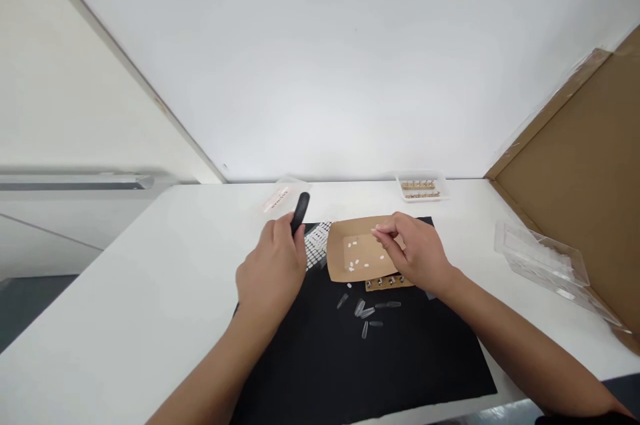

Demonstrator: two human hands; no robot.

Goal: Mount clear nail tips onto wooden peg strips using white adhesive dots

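My left hand [273,268] is closed around a black curved handle [301,208]; the rest of that tool is hidden. Over the brown paper tray [340,255], my right hand [413,248] is closed in a pinch. Anything between its fingertips is too small to make out. Several small white oval pieces [367,265] lie in the tray. Beside the tray, partly behind my left hand, is a sheet of white tabs [317,245]. Clear false nail tips [367,312] are scattered on the black mat [360,372]. A brown strip with metal studs [385,283] lies below the tray.
A clear plastic box [423,188] with studded strips stands at the back. A see-through packet with printing [280,197] lies at back left. On the right, an open clear case [543,262] rests near a cardboard panel [580,158]. The white table [125,318] meets a wall.
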